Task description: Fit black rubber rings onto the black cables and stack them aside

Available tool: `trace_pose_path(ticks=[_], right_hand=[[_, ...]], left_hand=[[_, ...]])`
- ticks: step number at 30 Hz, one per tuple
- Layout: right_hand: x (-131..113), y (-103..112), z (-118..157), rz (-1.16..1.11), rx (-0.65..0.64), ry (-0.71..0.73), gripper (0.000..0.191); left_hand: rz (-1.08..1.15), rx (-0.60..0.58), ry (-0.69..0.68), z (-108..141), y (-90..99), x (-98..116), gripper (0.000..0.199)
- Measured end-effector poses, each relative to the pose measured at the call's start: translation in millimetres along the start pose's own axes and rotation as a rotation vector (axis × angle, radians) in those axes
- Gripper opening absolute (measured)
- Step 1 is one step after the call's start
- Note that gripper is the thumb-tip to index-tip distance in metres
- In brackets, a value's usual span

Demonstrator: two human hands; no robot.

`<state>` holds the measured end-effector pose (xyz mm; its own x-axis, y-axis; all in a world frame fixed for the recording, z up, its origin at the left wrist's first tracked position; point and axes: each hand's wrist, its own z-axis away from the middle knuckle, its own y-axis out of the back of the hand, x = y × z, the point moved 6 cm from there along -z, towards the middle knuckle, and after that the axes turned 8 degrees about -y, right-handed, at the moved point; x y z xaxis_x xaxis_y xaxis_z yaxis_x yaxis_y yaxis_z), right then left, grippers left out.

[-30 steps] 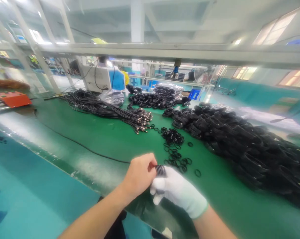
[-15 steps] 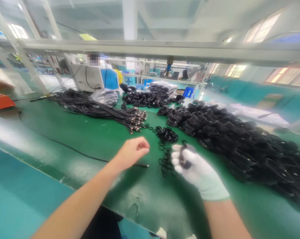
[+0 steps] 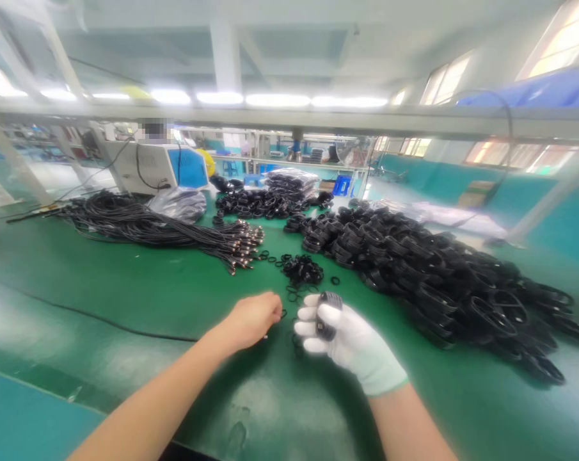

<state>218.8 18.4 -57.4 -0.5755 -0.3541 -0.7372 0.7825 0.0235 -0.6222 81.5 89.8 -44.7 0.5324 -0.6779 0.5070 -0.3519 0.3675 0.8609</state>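
My bare left hand (image 3: 254, 320) is closed in a pinch, with a small black ring (image 3: 284, 314) showing at its fingertips. Beneath it lies a single black cable (image 3: 140, 331), its tip just visible by the fingers. In my white-gloved right hand (image 3: 340, 333) is a coiled black cable (image 3: 328, 315), held under the thumb against the spread fingers. A heap of small black rings (image 3: 302, 270) sits just beyond both hands, with some loose rings partly hidden by the glove.
Coiled black cables (image 3: 414, 269) form a long pile on the right of the green table (image 3: 140, 275). At left lies a bundle of straight cables (image 3: 174, 230) with metal ends. Behind stand a white-and-blue machine (image 3: 150, 166), more coils (image 3: 255, 203) and a shelf rail (image 3: 279, 118) overhead.
My left hand has closed on a small black ring. The coiled cable in my right hand has turned more upright into view. The camera view has shifted, moving the scene left and down.
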Motion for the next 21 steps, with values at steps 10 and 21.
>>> trace_pose_path(ticks=[10,21], right_hand=[[18,-21,-15,0.219,0.216,0.192,0.050],[27,-56,0,-0.043,-0.591,-0.037,0.042]], left_hand=[[0.997,0.242,0.187,24,-21.5,20,0.015],[1.551,0.113,-0.096,48,-4.2,40,0.024]])
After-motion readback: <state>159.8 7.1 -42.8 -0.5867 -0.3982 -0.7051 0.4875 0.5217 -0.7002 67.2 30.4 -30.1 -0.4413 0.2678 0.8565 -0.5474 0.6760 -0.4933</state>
